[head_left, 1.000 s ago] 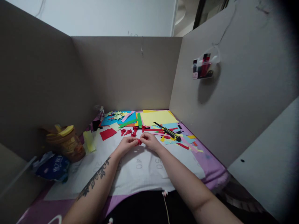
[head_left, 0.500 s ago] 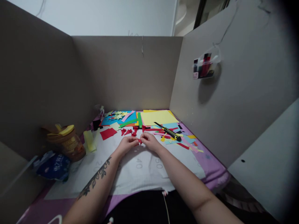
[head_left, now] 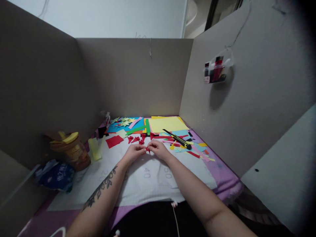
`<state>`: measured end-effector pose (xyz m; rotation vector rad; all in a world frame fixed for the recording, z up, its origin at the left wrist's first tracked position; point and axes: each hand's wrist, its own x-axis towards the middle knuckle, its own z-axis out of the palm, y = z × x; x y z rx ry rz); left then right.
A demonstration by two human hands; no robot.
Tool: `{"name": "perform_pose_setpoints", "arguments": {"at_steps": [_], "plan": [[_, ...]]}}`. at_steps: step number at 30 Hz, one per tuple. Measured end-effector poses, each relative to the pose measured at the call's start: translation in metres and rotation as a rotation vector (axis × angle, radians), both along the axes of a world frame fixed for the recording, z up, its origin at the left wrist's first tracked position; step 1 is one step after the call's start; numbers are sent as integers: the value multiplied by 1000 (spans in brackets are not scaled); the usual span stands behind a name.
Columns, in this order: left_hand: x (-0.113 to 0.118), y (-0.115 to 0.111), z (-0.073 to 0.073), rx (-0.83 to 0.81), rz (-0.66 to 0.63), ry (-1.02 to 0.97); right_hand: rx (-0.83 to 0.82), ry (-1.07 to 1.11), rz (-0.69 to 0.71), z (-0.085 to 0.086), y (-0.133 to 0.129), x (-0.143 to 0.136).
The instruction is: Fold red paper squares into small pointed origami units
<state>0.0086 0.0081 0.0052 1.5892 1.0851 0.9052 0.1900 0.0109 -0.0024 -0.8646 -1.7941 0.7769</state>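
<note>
Left hand: Your left hand (head_left: 135, 152) was clamped by thumb and fingers on one side of a small red paper piece (head_left: 148, 150).
Right hand: Your right hand (head_left: 158, 149) pinched the same piece from the other side, the two sets of fingertips nearly meeting, probably because so slight a scrap needed steadying from both sides.
Red piece: It was between your fingertips, at the middle of the table (head_left: 228, 186), over a white numbered sheet (head_left: 146, 192) that seemingly shielded the purple cloth; its exact fold was too small to read.
Folded red bits: Several folded red paper bits (head_left: 130, 140) lay just beyond your hands, toward the far edge, apparently kept within easy reach.
Red rectangle: A flat red paper rectangle (head_left: 114, 141) lay left of those.
Cutter: A black-and-yellow utility knife (head_left: 181, 141) rested on paper offcuts (head_left: 194, 154) near the right edge, likely there to keep it clear of your fingers.
Far edge: Paper stars (head_left: 126, 122) were gathered on a blue sheet (head_left: 114, 129) toward the far left corner, perhaps so they stayed together; pale yellow sheets (head_left: 169, 124) lay toward the far right corner.
Left edge: A brown tub (head_left: 74, 153) and a blue packet (head_left: 58, 176) stood aside, seemingly leaving your forearms room.
</note>
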Motion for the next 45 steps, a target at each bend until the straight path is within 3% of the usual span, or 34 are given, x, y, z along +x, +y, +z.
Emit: {"name": "perform_pose_setpoints", "arguments": {"at_steps": [16, 24, 32, 45], "plan": [[1, -4, 5, 20, -1, 52, 53, -25, 10, 1, -3, -2], [2, -2, 7, 151, 100, 67, 191, 61, -138, 1, -7, -4], [5, -3, 8, 261, 167, 79, 317, -10, -217, -4, -7, -10], [10, -4, 6, 328, 166, 75, 53, 74, -226, -10, -4, -18]]}}
